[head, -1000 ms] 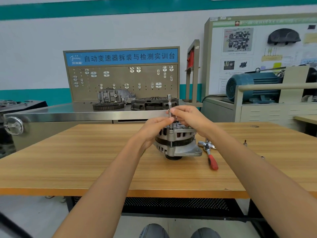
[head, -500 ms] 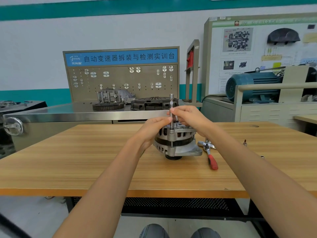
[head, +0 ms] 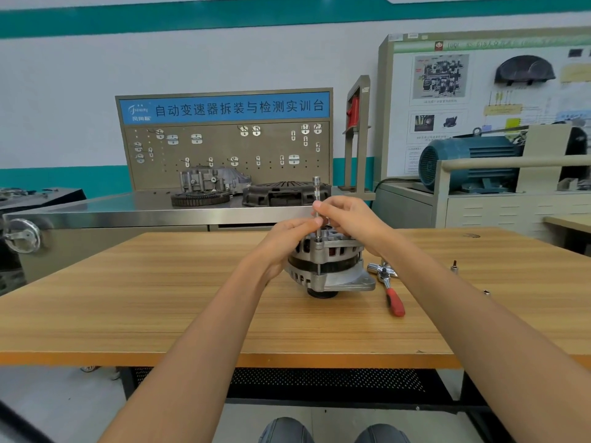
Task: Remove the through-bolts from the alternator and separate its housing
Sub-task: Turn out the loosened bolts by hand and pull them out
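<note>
The silver alternator (head: 329, 266) stands pulley-down on the wooden table (head: 160, 298). A slim metal socket extension (head: 316, 190) stands upright on a through-bolt at the housing's near top edge. My left hand (head: 287, 238) pinches the shaft from the left, fingertips at the rod. My right hand (head: 348, 219) curls over the alternator's top from the right and pinches the same shaft a little higher. The bolt head itself is hidden under the tool and fingers.
A red-handled ratchet (head: 391, 292) lies on the table right of the alternator. Small loose metal parts (head: 454, 266) sit farther right. Behind the table stands a steel bench (head: 128, 212) with a gear ring, castings and a tool board. A blue motor (head: 470, 161) is at the right.
The extension has shifted slightly between my fingers and sits a bit higher; both hands stay pinched on it, fingers adjusting as they turn it.
</note>
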